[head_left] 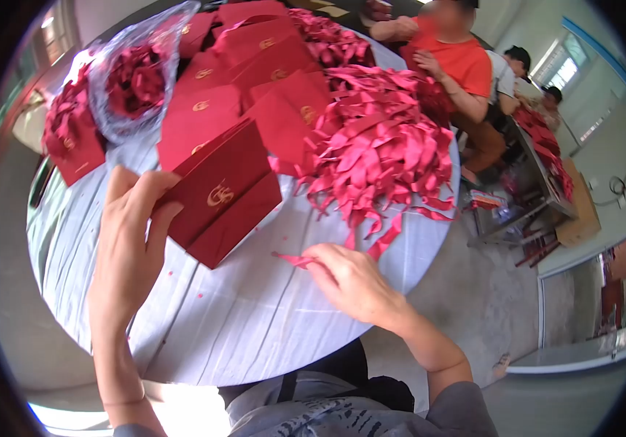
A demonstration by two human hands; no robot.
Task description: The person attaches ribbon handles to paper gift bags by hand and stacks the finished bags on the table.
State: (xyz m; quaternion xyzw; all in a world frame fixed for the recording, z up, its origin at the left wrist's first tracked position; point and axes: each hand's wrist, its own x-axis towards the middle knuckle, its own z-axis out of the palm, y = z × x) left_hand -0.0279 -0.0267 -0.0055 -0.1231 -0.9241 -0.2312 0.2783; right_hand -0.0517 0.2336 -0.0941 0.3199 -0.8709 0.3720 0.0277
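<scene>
My left hand [134,226] pinches the left edge of a dark red folded paper bag [229,197] with a gold emblem, which stands tilted above the round table. To the right and nearer to me, my right hand [349,280] is closed on a red ribbon [295,258], whose pointed end sticks out to the left of the fingertips. Hand and bag are apart. A large heap of red ribbons [386,138] lies beyond my right hand. Behind the held bag are several more red bags [204,116] with gold emblems, overlapping one another.
The round table [240,328] has a pale, wrinkled cover with small red scraps. A clear plastic bag [134,80] of red ribbons lies at the back left. Across the table sits a person in a red shirt [459,65]; others work at a second table [546,175].
</scene>
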